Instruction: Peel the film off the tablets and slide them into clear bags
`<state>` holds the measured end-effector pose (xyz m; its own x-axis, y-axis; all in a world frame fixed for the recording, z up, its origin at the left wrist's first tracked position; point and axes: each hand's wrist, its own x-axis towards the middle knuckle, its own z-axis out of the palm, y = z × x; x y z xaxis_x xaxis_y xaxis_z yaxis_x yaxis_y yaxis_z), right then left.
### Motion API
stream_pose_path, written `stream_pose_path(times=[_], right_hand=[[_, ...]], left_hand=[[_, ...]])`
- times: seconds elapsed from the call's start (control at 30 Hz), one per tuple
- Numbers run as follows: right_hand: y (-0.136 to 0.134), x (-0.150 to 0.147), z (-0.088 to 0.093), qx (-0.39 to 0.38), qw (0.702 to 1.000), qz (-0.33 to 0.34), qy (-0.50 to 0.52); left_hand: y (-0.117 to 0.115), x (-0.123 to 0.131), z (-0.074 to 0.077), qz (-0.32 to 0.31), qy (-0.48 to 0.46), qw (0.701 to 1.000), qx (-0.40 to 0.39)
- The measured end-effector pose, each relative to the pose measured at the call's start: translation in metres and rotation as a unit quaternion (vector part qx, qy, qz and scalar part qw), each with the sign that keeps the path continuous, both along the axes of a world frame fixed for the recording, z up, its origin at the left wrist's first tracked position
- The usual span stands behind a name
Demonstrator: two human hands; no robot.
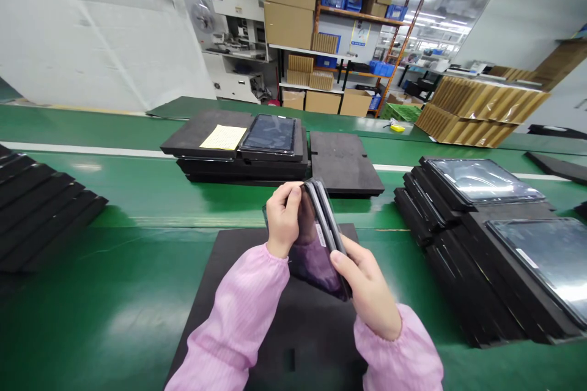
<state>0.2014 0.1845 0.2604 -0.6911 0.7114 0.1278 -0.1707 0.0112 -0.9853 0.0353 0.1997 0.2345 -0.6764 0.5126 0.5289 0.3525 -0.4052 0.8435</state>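
Observation:
Two flat tablets [314, 263] are held face to face, tilted on edge, above a black foam sheet [275, 330]. The nearer one has a glossy dark screen and a small white label. My left hand [283, 217] is closed at the tablets' upper left edge, thumb against bent fingers. Lower down, my right hand [367, 287] grips the tablets' right side, with the thumb on the near edge and the fingers behind. Pink sleeves cover both forearms.
Black foam trays bearing tablets [490, 180] are stacked at right. More foam trays [206, 125] stand ahead, with a yellow paper [223, 137] and a tablet [270, 133] on top. Black trays [41, 208] lie at left. Cardboard dividers [477, 110] sit at the far right.

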Motion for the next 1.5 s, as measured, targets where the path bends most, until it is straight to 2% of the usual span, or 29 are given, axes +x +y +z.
stream_pose_path(times=[0.17,0.47,0.6,0.73,1.0,1.27,1.5], right_hand=[[-0.004,-0.001,-0.005,-0.003,0.999,0.035,0.032],[-0.005,0.003,-0.005,0.018,0.998,0.049,0.034],[-0.008,0.003,-0.005,0.031,0.999,0.029,0.005],[-0.006,0.004,-0.007,0.003,1.0,0.0,-0.008],[-0.001,0.009,0.001,0.05,0.997,0.051,-0.026],[0.001,0.009,-0.001,0.056,0.997,0.037,-0.041],[0.006,0.003,-0.007,-0.028,0.999,0.042,0.021]], left_hand=[[0.0,-0.002,0.004,-0.01,-0.025,1.0,0.016],[-0.006,0.001,0.005,-0.029,-0.019,0.998,0.046],[-0.007,0.002,0.007,-0.023,-0.014,0.999,0.044],[-0.007,0.002,0.008,-0.011,-0.017,0.999,0.027],[-0.008,0.005,0.004,0.004,-0.004,0.999,0.032],[-0.006,0.003,0.004,0.0,-0.001,1.0,0.026],[0.001,-0.002,0.002,-0.022,-0.026,0.999,0.017]])
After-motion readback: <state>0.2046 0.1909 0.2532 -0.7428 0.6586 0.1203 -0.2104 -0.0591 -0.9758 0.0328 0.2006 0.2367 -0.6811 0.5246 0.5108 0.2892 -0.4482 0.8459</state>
